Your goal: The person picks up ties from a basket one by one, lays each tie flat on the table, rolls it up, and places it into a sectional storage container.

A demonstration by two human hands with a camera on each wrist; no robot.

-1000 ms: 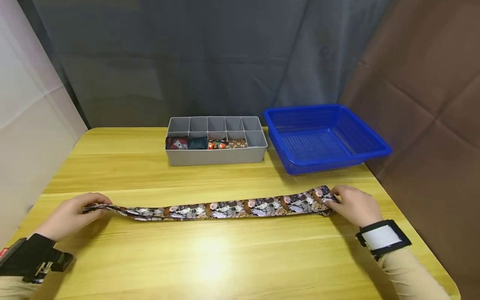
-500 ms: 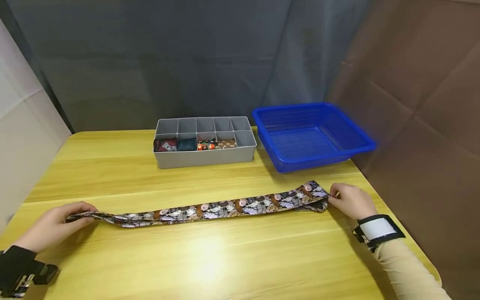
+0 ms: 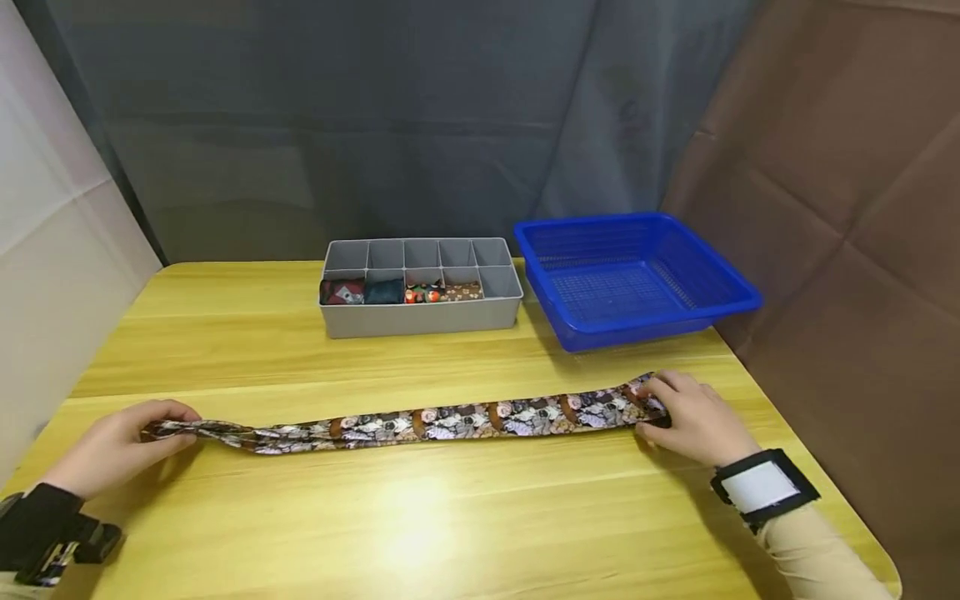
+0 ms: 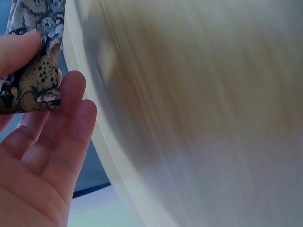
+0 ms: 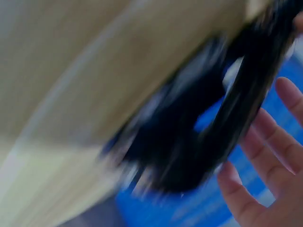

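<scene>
The left hand [image 3: 112, 446] is pinching the narrow end of the tie [image 3: 420, 422]; the left wrist view is showing thumb and fingers [image 4: 71, 101] closed on the patterned cloth [image 4: 33, 80]. The tie is lying stretched across the table [image 3: 450, 517], running from near the left edge to the right side, with a slight twist close to the left hand. The right hand [image 3: 690, 417] is gripping the wide end, fingers curled over it; the right wrist view is too blurred to add detail.

To do this well, I judge both hands should be keeping an even, gentle pull so the cloth is lying flat, and the twist by the left hand should be getting turned out.

On the left, the pinching hand is sitting near the table's edge, so there is little room outward there. In front of the tie, the tabletop is offering open room. Behind it, the organizer [image 3: 420, 317] and, further right, the basket [image 3: 637, 325] are standing well apart from the tie. The right hand is working near the right edge.
</scene>
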